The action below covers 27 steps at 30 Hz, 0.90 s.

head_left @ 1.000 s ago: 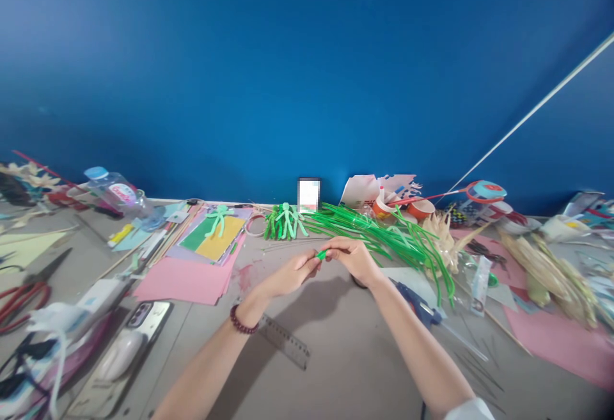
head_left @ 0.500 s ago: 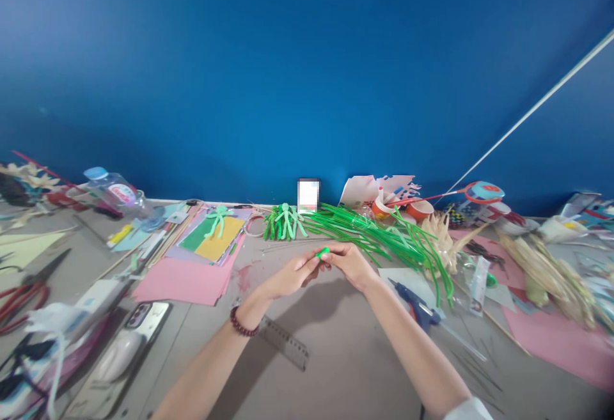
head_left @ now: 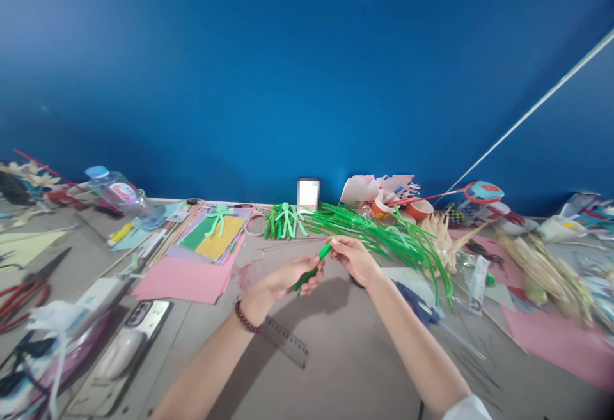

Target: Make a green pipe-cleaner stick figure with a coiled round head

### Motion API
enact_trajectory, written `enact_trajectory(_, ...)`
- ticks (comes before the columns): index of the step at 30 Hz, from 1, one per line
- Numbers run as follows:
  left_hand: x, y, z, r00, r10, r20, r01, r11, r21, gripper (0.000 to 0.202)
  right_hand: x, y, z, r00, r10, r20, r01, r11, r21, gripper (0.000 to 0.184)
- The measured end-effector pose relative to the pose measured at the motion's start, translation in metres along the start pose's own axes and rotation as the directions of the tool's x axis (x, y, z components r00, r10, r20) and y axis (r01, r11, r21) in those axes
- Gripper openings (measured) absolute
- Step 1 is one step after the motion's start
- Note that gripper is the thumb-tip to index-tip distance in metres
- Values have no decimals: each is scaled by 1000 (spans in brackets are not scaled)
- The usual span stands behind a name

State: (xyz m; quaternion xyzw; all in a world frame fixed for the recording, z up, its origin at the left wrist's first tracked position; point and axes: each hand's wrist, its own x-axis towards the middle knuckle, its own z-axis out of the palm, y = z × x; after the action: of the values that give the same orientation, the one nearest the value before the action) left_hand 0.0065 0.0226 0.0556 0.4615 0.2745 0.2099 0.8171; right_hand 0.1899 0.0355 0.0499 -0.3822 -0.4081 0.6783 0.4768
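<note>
Green piece held on a slant between the left hand and the right hand

The slender piece is raised above the grey surface, its upper end toward the right hand and its lower part across the left. Left hand: the fingers are curled around the lower part, with the thumb along its upper side; a darker green section shows among them and its tip projects below. Right hand: the thumb and fingertips are pressed together, pinching the upper end. Between the two grips, a short bright green length is exposed. A beaded bracelet encircles the left wrist; a ruler lies just beside it. Beyond the right hand is a heap of loose green stems; a pale green many-limbed figure stands near the heap's left end. Pink sheets lie to the left of the left hand. A blue glue gun is partly hidden by the right forearm.
</note>
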Motion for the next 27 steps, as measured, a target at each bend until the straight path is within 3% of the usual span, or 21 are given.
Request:
enact_trajectory(5,4,-4,3,997,53,-53,-51,998,41,36,2,3,3,999,-31,-20,30,998,-46,32)
enact_trajectory(12,12,-13,6,980,135,-147,-117,985,125,43,1,12,11,999,54,7,-50,959,-279,40)
enact_trajectory(22,9,-15,2,991,106,-83,-71,936,346,37,2,5,2,998,54,-10,-55,984,-168,41)
enact_trajectory(27,9,-25,0,984,105,-142,-27,886,463,37,3,5,0,1000,10,-26,-15,982,-188,41)
